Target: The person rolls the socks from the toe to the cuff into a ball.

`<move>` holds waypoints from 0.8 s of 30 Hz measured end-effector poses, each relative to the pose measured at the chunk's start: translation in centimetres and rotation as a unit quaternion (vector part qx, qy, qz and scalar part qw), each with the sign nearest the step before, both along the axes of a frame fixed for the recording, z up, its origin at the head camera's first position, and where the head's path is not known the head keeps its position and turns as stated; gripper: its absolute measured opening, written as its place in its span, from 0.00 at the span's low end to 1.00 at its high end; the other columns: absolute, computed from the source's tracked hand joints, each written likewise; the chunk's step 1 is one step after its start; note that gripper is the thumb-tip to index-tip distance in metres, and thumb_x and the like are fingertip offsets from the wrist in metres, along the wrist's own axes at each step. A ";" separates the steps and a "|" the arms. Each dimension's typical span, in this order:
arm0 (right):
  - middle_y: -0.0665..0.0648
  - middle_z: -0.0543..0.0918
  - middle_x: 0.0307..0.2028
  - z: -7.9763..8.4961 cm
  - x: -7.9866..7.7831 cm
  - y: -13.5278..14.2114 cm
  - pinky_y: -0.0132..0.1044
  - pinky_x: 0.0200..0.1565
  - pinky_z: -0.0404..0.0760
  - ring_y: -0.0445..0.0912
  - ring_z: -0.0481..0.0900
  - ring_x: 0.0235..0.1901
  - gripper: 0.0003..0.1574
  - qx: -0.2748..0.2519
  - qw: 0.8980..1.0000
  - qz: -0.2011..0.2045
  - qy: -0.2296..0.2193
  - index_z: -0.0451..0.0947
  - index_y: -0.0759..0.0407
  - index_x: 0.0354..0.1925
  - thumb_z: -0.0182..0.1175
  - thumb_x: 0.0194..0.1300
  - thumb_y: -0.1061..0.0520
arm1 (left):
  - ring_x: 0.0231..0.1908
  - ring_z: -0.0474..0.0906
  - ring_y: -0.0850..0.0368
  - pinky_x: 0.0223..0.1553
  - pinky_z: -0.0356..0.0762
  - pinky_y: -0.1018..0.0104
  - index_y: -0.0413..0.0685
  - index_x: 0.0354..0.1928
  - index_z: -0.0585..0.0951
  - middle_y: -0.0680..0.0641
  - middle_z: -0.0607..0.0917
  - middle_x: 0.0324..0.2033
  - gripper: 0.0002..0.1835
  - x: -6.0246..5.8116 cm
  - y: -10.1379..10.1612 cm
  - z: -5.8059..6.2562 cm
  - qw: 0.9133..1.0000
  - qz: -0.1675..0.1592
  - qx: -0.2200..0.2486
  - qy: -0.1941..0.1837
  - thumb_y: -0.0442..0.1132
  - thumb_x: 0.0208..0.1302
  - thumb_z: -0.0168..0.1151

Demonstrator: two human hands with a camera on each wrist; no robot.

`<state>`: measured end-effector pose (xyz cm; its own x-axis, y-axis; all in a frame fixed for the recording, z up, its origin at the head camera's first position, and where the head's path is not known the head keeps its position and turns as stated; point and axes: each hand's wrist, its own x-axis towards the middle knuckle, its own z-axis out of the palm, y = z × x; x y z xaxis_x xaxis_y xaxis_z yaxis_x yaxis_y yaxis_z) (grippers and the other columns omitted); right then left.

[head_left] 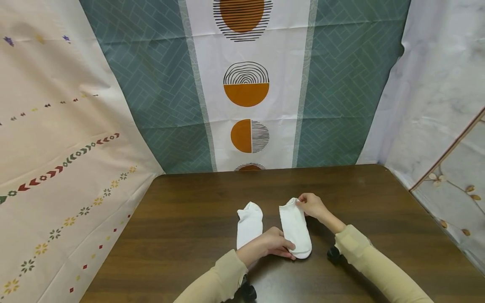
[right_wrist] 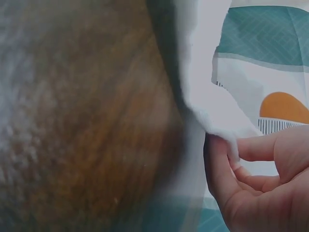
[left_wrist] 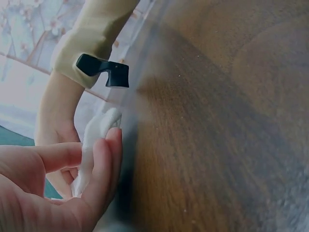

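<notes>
Two white socks are in the head view. My left hand (head_left: 275, 243) pinches the lower end of the right-hand sock (head_left: 295, 227), thumb on top and fingers beneath. At that sock's upper end, my right hand (head_left: 313, 206) pinches the edge near the opening. The left wrist view shows the sock (left_wrist: 88, 150) between the left thumb and fingers. In the right wrist view, the sock's edge (right_wrist: 207, 106) runs down into the right thumb and fingers. The other sock (head_left: 250, 223) lies flat to the left, its lower end hidden behind the left forearm.
Both socks are over a dark brown wooden table (head_left: 189, 198). Behind it hangs a green and white patterned cloth (head_left: 250, 54), with more cloth at the left and right sides. A black wrist camera (head_left: 248, 290) sits under the left sleeve.
</notes>
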<state>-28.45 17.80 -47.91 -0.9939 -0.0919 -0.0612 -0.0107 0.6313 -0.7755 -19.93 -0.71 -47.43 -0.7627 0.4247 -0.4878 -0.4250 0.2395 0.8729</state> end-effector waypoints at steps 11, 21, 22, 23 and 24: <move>0.61 0.79 0.35 0.0 -0.1 0.0 0.35 0.30 0.81 0.46 0.77 0.30 0.14 -0.007 1.000 -0.001 -0.001 0.75 0.70 0.44 0.56 0.68 0.58 | 0.28 0.87 0.49 0.29 0.82 0.72 0.39 0.25 0.76 0.44 0.82 0.18 0.06 0.0 0.0 -0.3 1.000 0.010 0.007 0.009 0.24 0.55 0.62; 0.62 0.80 0.34 -0.1 -0.4 -0.2 0.33 0.28 0.78 0.45 0.76 0.27 0.15 -0.008 1.000 0.005 0.019 0.75 0.70 0.44 0.55 0.68 0.57 | 0.24 0.85 0.53 0.29 0.82 0.72 0.39 0.25 0.74 0.44 0.79 0.18 0.08 -0.1 -0.2 -0.2 1.000 0.012 0.023 -0.001 0.23 0.58 0.60; 0.62 0.81 0.34 -0.1 -0.4 -0.2 0.33 0.28 0.78 0.45 0.76 0.27 0.15 -0.011 1.000 0.006 0.020 0.75 0.70 0.44 0.55 0.68 0.57 | 0.24 0.85 0.53 0.30 0.82 0.72 0.39 0.25 0.74 0.44 0.79 0.18 0.08 -0.1 -0.2 -0.3 1.000 0.012 0.020 0.002 0.23 0.57 0.60; 0.63 0.81 0.35 -0.1 -0.4 -0.2 0.33 0.28 0.78 0.46 0.77 0.27 0.15 -0.013 1.000 0.010 0.024 0.75 0.70 0.45 0.55 0.68 0.57 | 0.23 0.85 0.53 0.30 0.82 0.72 0.39 0.25 0.74 0.44 0.78 0.18 0.08 -0.1 -0.2 -0.3 1.000 0.012 0.015 0.009 0.22 0.57 0.60; 0.63 0.81 0.35 -0.1 -0.4 -0.2 0.33 0.28 0.78 0.45 0.77 0.28 0.15 -0.015 0.999 0.012 0.027 0.74 0.70 0.45 0.55 0.68 0.57 | 0.23 0.85 0.53 0.30 0.82 0.71 0.39 0.24 0.73 0.44 0.78 0.18 0.09 -0.1 -0.3 -0.4 1.000 0.012 0.010 0.015 0.22 0.56 0.60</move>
